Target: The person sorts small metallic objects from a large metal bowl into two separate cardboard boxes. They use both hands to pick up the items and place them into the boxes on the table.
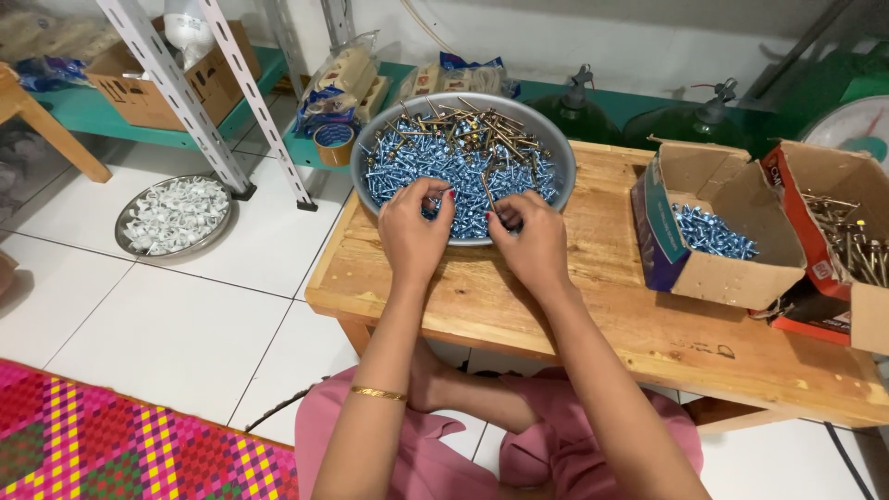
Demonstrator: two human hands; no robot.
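Round grey metal basin on a low bare-wood table, heaped with shiny blue screws and longer brass-coloured screws. Left hand pinching blue screws; right hand closed on one brass-coloured screw. Rightward, torn cardboard box of blue screws, red-edged box beside it

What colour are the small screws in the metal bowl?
Shiny blue small screws in the metal bowl; head view.
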